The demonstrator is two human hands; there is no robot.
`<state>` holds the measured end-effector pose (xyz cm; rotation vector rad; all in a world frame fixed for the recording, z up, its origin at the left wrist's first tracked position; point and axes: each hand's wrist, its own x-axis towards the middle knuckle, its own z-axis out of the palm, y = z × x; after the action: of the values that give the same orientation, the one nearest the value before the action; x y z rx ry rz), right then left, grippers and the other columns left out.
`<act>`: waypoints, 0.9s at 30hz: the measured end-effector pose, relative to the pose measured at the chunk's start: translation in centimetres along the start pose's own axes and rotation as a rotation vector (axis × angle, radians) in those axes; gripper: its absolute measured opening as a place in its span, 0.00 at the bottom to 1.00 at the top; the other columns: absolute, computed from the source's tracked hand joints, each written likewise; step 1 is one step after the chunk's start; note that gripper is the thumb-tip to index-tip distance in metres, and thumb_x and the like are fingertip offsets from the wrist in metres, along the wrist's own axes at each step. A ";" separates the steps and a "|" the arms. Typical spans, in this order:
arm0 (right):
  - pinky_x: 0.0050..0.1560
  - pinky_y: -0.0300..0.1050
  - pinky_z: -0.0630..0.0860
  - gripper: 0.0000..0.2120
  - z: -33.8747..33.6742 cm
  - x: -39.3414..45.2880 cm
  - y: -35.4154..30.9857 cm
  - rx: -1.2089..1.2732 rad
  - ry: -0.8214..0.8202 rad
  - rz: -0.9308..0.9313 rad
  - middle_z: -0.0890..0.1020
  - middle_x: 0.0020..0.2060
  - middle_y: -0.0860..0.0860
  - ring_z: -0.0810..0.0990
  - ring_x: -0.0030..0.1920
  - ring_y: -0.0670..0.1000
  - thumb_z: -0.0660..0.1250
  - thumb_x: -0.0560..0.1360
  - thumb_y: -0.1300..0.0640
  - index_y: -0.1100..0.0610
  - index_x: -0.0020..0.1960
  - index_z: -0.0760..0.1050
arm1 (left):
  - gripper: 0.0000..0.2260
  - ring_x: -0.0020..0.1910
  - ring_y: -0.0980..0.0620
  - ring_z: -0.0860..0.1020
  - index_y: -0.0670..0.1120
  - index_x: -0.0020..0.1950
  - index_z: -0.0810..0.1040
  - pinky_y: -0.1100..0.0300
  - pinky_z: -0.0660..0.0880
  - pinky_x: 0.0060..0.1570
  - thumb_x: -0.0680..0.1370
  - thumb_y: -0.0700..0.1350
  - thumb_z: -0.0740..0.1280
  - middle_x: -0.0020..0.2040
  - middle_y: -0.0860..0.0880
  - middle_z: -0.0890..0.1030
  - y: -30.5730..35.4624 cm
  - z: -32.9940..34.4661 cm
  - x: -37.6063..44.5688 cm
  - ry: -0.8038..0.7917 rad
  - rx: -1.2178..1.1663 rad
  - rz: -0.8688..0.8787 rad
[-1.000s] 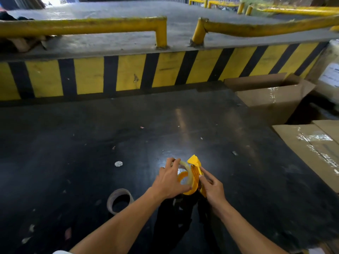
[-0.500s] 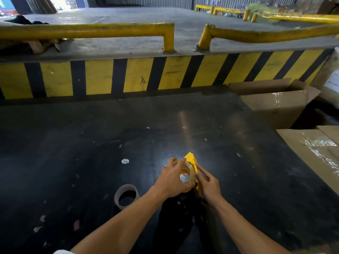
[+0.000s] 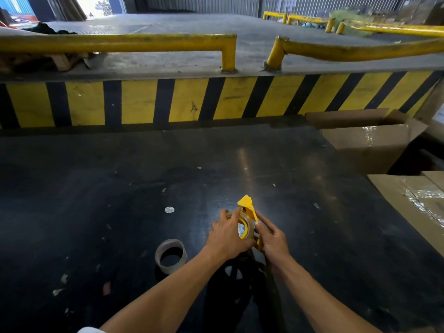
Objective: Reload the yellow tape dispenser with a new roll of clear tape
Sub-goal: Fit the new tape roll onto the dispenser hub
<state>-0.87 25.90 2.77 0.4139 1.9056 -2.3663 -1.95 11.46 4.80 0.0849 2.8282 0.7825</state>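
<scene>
Two hands meet near the black table's [image 3: 120,188] front edge: the left hand [image 3: 227,236] grips the clear tape roll [image 3: 247,224] seated on the yellow tape dispenser [image 3: 247,205], which the right hand [image 3: 272,237] clasps. Just left stands an empty cardboard core [image 3: 171,255].

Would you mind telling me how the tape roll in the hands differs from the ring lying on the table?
The tape roll is held upright against the yellow dispenser; the ring lies untouched on the black table. The roll looks clear and glossy; the ring looks dull brown. Both are round and hollow.
</scene>
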 end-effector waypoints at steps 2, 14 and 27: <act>0.60 0.63 0.80 0.15 0.1 0.0 -0.2 0.005 -0.015 -0.001 0.85 0.57 0.58 0.85 0.57 0.58 0.66 0.79 0.60 0.52 0.65 0.80 | 0.45 0.70 0.32 0.67 0.56 0.80 0.55 0.39 0.73 0.63 0.69 0.65 0.73 0.77 0.45 0.58 0.1 -0.4 -0.1 -0.019 -0.007 -0.004; 0.49 0.55 0.83 0.17 0.6 0.4 -0.9 0.155 -0.104 0.033 0.87 0.53 0.58 0.87 0.52 0.58 0.70 0.76 0.58 0.51 0.64 0.80 | 0.40 0.75 0.35 0.64 0.51 0.83 0.46 0.43 0.69 0.72 0.76 0.46 0.65 0.81 0.42 0.52 0.4 -2.9 -0.2 -0.167 -0.190 0.058; 0.61 0.59 0.75 0.16 0.7 1.3 -2.0 0.574 -0.191 0.238 0.85 0.55 0.58 0.81 0.55 0.57 0.62 0.80 0.53 0.56 0.63 0.80 | 0.33 0.67 0.44 0.76 0.50 0.82 0.56 0.49 0.76 0.61 0.81 0.49 0.68 0.74 0.45 0.69 -2.9 -4.4 0.2 0.036 -1.057 -0.141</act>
<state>-2.70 25.80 4.49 0.3997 1.0131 -2.6325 -3.09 6.83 6.93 -0.2831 2.0500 2.0773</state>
